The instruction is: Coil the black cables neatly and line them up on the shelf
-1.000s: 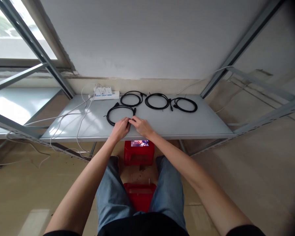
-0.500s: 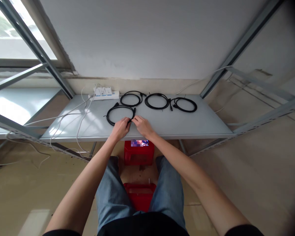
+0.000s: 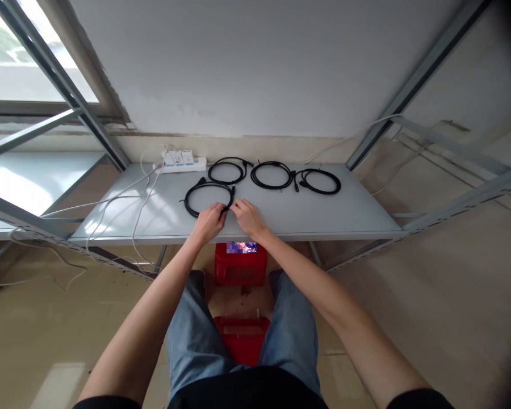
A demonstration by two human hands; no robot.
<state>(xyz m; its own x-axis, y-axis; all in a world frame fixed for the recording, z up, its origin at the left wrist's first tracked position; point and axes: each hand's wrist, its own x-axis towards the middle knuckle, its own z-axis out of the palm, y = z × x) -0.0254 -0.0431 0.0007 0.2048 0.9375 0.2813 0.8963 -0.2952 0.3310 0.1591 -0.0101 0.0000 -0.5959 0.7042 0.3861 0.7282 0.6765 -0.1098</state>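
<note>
A coiled black cable (image 3: pixel 189 196) lies near the front of the grey shelf, with plug ends at its top and right side. My left hand (image 3: pixel 210 221) is closed on the lower right of this coil. Just to the right, my right hand (image 3: pixel 247 217) has its thumb and fingers pinched together beside the coil's edge; whatever small thing it pinches is too small to make out. Behind are more coiled black cables: one (image 3: pixel 210 173) at the back, another (image 3: pixel 252 176) in the middle, and a third (image 3: pixel 339 184) at the right.
A white power strip (image 3: pixel 183 168) with plugged-in adapters stands at the back left, and white cords (image 3: pixel 141 211) run from it over the front edge. Metal posts (image 3: pixel 106 139) frame the shelf (image 3: pixel 323 218). Beneath it is a red stool (image 3: pixel 241 272) bearing a lit screen.
My right hand's fingertips have shifted slightly right, a little away from the coil. My left hand and the cables stay where they were.
</note>
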